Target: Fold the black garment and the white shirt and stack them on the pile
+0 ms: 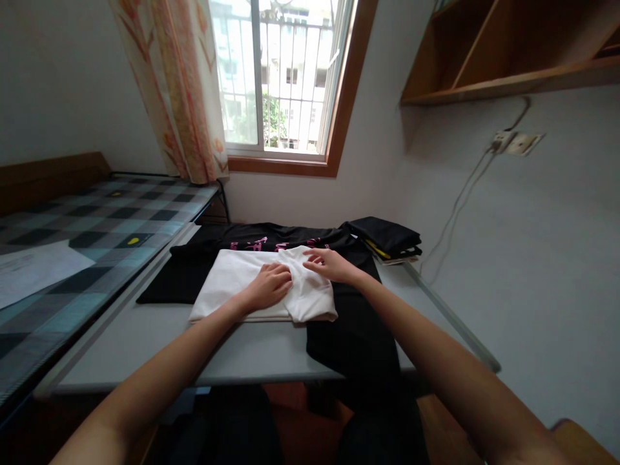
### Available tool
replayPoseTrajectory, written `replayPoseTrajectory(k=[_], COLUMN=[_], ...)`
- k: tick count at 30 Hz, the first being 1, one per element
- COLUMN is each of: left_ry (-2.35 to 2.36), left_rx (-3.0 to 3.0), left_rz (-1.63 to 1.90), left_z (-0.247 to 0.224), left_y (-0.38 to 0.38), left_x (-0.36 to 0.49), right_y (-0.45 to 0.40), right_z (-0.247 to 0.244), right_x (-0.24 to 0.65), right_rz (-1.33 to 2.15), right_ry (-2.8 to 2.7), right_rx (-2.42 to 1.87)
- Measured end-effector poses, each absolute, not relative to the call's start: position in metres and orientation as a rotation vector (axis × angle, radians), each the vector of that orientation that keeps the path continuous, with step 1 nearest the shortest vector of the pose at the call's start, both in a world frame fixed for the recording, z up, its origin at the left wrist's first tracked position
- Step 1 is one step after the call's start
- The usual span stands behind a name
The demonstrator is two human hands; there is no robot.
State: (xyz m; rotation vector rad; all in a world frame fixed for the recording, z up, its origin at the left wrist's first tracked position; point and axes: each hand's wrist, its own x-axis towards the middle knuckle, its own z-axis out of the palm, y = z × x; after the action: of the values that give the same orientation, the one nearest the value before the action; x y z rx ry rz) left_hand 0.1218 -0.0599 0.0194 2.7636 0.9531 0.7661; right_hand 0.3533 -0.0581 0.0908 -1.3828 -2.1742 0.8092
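Observation:
A white garment, folded into a flat block, lies on the table in front of me. Its right part is turned over in a loose, wrinkled flap. My left hand rests palm down on the white cloth, its slightly bent fingers reaching the flap's left edge. Over the flap's far part is my right hand, fingers apart and thumb separate, with no cloth visibly gripped. Beneath and behind the white garment spreads a black garment with pink lettering; one black part hangs over the table's near edge.
Dark folded clothes are stacked at the grey table's far right corner. To the left is a bed with a checked mattress and paper sheets. A wooden shelf overhangs on the right, above a plugged-in cord.

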Motion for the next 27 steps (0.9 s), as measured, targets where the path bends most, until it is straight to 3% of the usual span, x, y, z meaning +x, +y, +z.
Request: replayPoseTrajectory(k=[11,17,22,27], left_ry=[0.806,0.813,0.996,1.123], left_rx=[2.935,2.762,2.819,2.856], left_rz=[0.591,0.684,0.349,0.152], left_z=[0.031,0.044,0.058,0.064], left_y=[-0.063,-0.061,-0.083,-0.117], left_x=[0.117,0.083,0.026,-0.033], right_y=[-0.071,-0.076,-0.069,-0.04], right_z=[0.026,0.027,0.049,0.066], right_x=[0.338,0.334,0.32,0.284], right_rz=[0.01,-0.069,-0.134,0.019], right_ry=[-2.323,-2.38,-2.355,-2.542], right_rx=[-1.589,-1.647,-1.543,-1.403])
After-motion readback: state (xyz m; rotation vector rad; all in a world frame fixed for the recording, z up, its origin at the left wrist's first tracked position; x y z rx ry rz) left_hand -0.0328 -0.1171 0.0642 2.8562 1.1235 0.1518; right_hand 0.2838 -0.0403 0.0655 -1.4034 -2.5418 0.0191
